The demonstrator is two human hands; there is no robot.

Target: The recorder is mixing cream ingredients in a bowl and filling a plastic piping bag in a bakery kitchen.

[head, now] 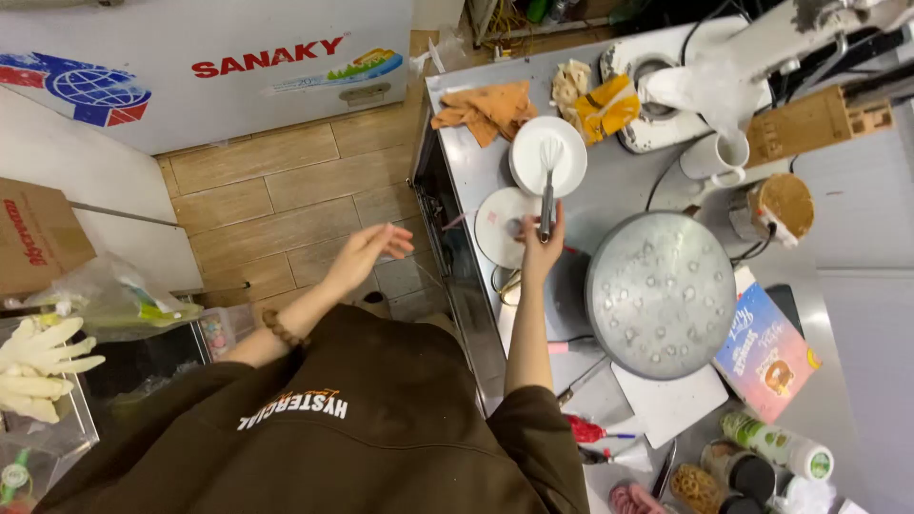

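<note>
Two hands noted: our right hand (541, 249) grips the whisk (547, 186) above the white bowl (547, 157), left of the round griddle (661, 293) on the surface (619, 181), mid-stirring we judge, while our left hand (362, 255) hangs open, farther left.

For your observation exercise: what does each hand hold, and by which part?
The right hand grips a whisk by its handle's lower end; the left hand holds nothing.

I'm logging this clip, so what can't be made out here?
Head view only:
- Left hand: motion-blurred, so its fingers are unclear.
- Right hand holds the whisk; its palm side is hidden.
- Jars: cut off by the bottom edge.
- Stand mixer: partly covered by clear plastic.
</note>
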